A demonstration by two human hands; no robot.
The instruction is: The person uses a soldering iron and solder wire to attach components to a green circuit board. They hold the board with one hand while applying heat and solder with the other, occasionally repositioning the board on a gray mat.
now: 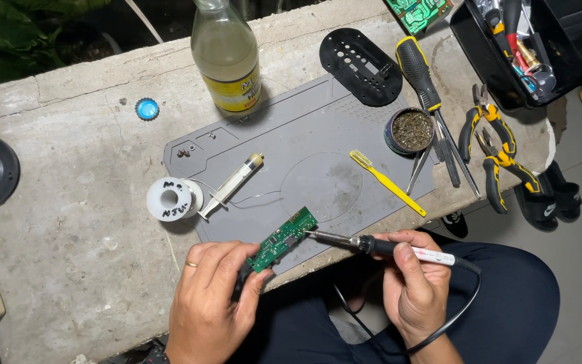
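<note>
Left hand (207,307) grips a small green circuit board (281,238) by its near end, held tilted over the front edge of the grey work mat (318,135). Right hand (413,283) closed pen-style around a soldering iron (378,247) — tip touching the board's right edge. On the mat: syringe (232,185), yellow brush (387,183), tin of tip cleaner (410,130). White solder spool (170,199) just beside the mat's left edge. Glass bottle (226,55) stands at the mat's far edge on the concrete counter (75,202). Pliers (494,145) far right.

Green circuit board (281,238) tilted at mat's near edge — soldering iron (372,246) tip touching it.
</note>
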